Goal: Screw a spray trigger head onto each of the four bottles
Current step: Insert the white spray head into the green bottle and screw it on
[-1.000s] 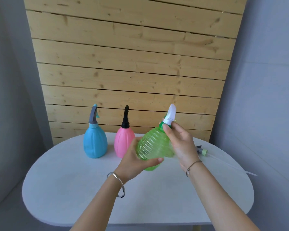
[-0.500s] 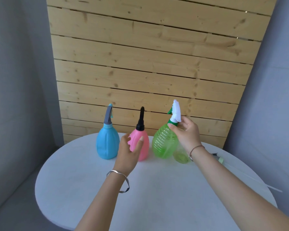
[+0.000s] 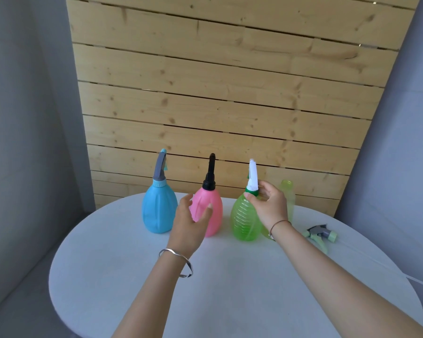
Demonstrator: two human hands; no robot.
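Three bottles stand in a row at the back of the white table (image 3: 137, 276): a blue bottle (image 3: 159, 208) with a grey head, a pink bottle (image 3: 214, 211) with a black head, and a ribbed green bottle (image 3: 242, 220) with a white trigger head (image 3: 252, 175). My right hand (image 3: 270, 207) holds the green bottle at its neck, fingers around the green collar. My left hand (image 3: 189, 222) hovers open in front of the pink bottle, touching nothing. A pale green bottle (image 3: 288, 191) without a head stands behind my right hand, mostly hidden. A loose grey-green trigger head (image 3: 320, 234) lies on the table to the right.
The loose head's thin clear tube (image 3: 386, 267) runs toward the table's right edge. A wooden slat wall (image 3: 217, 93) rises just behind the bottles, with grey walls on both sides.
The green bottle went from tilted in both hands to standing on the table beside the pink one. My left hand let go of it and now hovers open.
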